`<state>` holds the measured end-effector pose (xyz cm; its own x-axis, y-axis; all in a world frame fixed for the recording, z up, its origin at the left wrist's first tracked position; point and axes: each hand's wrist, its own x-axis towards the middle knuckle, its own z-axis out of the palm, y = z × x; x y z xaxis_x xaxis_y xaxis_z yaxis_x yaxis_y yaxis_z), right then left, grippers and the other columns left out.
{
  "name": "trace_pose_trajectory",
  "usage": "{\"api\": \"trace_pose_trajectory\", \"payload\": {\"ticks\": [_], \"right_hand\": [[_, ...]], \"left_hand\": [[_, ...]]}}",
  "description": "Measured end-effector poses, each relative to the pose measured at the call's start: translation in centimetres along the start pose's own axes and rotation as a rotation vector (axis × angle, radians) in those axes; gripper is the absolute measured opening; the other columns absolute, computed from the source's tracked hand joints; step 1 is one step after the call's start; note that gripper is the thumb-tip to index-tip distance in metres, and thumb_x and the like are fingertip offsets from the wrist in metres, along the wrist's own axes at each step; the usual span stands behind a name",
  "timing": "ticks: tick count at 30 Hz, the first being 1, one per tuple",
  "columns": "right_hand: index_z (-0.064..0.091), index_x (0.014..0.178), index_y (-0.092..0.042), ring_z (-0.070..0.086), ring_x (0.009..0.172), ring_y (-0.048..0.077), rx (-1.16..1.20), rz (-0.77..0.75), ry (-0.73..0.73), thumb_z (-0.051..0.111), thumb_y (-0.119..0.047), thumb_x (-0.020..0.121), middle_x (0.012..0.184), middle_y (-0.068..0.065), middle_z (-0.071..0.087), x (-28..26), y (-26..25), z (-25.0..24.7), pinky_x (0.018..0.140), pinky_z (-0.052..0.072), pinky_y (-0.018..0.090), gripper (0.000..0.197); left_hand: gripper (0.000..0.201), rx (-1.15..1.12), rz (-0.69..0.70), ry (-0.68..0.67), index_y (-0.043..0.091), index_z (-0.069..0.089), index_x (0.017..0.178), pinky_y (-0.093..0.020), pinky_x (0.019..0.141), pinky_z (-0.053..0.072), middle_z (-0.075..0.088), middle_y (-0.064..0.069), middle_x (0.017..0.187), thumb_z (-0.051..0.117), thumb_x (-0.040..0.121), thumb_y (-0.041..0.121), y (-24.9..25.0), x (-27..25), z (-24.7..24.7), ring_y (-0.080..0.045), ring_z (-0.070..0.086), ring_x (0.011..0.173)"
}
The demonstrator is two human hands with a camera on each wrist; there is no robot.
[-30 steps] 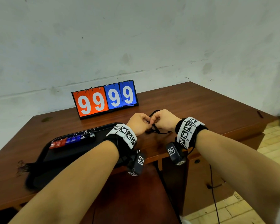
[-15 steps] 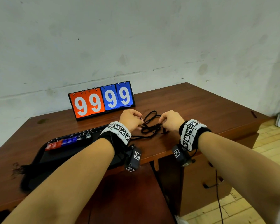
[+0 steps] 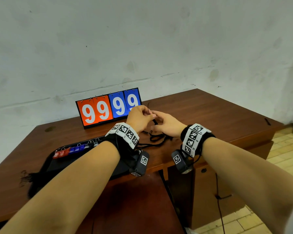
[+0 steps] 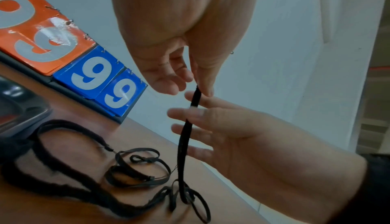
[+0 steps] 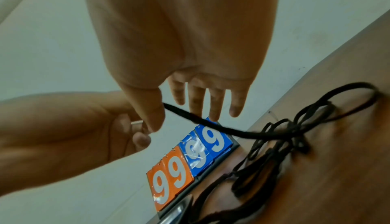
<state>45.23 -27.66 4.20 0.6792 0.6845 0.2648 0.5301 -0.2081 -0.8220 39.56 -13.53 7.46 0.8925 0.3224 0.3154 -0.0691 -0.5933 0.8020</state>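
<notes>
A tangled black cord (image 3: 156, 137) lies on the brown desk (image 3: 210, 115) in front of me. One strand of the black cord (image 4: 185, 135) rises from the tangle, and my left hand (image 3: 148, 115) pinches its upper end between thumb and finger. In the left wrist view the left hand (image 4: 190, 84) sits just above my right hand (image 4: 211, 127). My right hand (image 3: 156, 123) is beside the strand with fingers (image 5: 195, 104) straight and spread; the black cord (image 5: 211, 125) crosses them. Both hands hover above the desk.
A flip scoreboard (image 3: 108, 108) reading 9999 stands behind the hands by the wall. A black tray (image 3: 85, 159) at the left holds red and blue clips (image 3: 71, 149), with a dark frayed tuft (image 3: 28, 177) at its left end. The desk's near edge drops to a wooden floor on the right.
The hands, apart and low at the tangle half a second ago, have come together and risen. My left hand now lifts one strand up off the desk.
</notes>
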Motion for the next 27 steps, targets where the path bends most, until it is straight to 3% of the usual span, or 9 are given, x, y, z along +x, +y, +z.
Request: {"api": "trace_pose_trajectory", "payload": {"ticks": [4, 6, 8, 9, 12, 19, 27], "right_hand": [[0.065, 0.117, -0.019, 0.065, 0.084, -0.004, 0.003, -0.091, 0.097, 0.063, -0.014, 0.091, 0.094, -0.012, 0.070, 0.5, -0.7, 1.0, 0.077, 0.050, 0.018, 0.027], [0.068, 0.103, -0.012, 0.066, 0.066, 0.005, 0.034, -0.066, 0.128, 0.058, -0.010, 0.095, 0.076, -0.007, 0.068, 0.7, -1.2, 1.0, 0.068, 0.055, 0.027, 0.013], [0.069, 0.097, -0.008, 0.059, 0.055, 0.016, 0.059, -0.017, 0.155, 0.056, -0.018, 0.097, 0.061, -0.001, 0.059, 0.7, -1.7, 0.7, 0.063, 0.056, 0.039, 0.016], [0.070, 0.098, -0.009, 0.055, 0.052, 0.017, 0.052, 0.014, 0.180, 0.057, -0.022, 0.097, 0.057, 0.000, 0.054, 0.6, -1.8, 0.5, 0.060, 0.055, 0.039, 0.019], [0.072, 0.100, -0.010, 0.046, 0.044, 0.015, 0.079, 0.061, 0.250, 0.055, -0.023, 0.099, 0.050, -0.003, 0.045, 0.3, -2.0, -0.6, 0.051, 0.048, 0.032, 0.022], [0.068, 0.102, -0.004, 0.042, 0.045, 0.016, 0.173, 0.112, 0.345, 0.055, -0.018, 0.099, 0.054, 0.003, 0.043, -0.3, -3.0, -2.8, 0.048, 0.045, 0.027, 0.020], [0.066, 0.088, -0.007, 0.036, 0.046, 0.013, 0.244, 0.082, 0.406, 0.058, -0.015, 0.097, 0.057, 0.004, 0.039, -1.1, -5.9, -3.3, 0.041, 0.039, 0.024, 0.015]], "left_hand": [[0.015, -0.041, -0.010, -0.019, 0.005, 0.062, 0.090, -0.026, 0.042, 0.048, 0.066, -0.011, 0.066, 0.069, 0.091, 0.018, 1.1, -0.4, -0.9, -0.019, 0.057, 0.048], [0.014, -0.050, -0.008, -0.004, 0.005, 0.061, 0.089, -0.025, 0.041, 0.047, 0.068, -0.011, 0.067, 0.068, 0.091, 0.018, 1.3, -0.5, -1.4, -0.016, 0.056, 0.046], [0.014, -0.082, -0.017, 0.038, 0.008, 0.058, 0.086, -0.027, 0.044, 0.050, 0.070, -0.011, 0.071, 0.067, 0.091, 0.017, 1.4, -0.5, -1.9, -0.015, 0.058, 0.048], [0.014, -0.109, -0.030, 0.070, 0.008, 0.057, 0.086, -0.027, 0.045, 0.050, 0.070, -0.009, 0.071, 0.066, 0.092, 0.016, 1.3, -0.3, -2.1, -0.014, 0.059, 0.049], [0.013, -0.208, -0.080, 0.185, 0.004, 0.057, 0.090, -0.023, 0.043, 0.050, 0.068, -0.006, 0.072, 0.063, 0.093, 0.015, 1.0, 0.1, -3.2, -0.013, 0.058, 0.050], [0.022, -0.374, -0.144, 0.341, 0.015, 0.047, 0.079, -0.024, 0.043, 0.045, 0.067, -0.007, 0.077, 0.061, 0.095, 0.015, -0.1, 0.4, -6.2, -0.014, 0.056, 0.053], [0.013, -0.457, -0.169, 0.445, 0.004, 0.057, 0.084, -0.020, 0.040, 0.040, 0.067, -0.009, 0.077, 0.060, 0.094, 0.012, -0.1, -0.2, -10.8, -0.014, 0.054, 0.050]]}}
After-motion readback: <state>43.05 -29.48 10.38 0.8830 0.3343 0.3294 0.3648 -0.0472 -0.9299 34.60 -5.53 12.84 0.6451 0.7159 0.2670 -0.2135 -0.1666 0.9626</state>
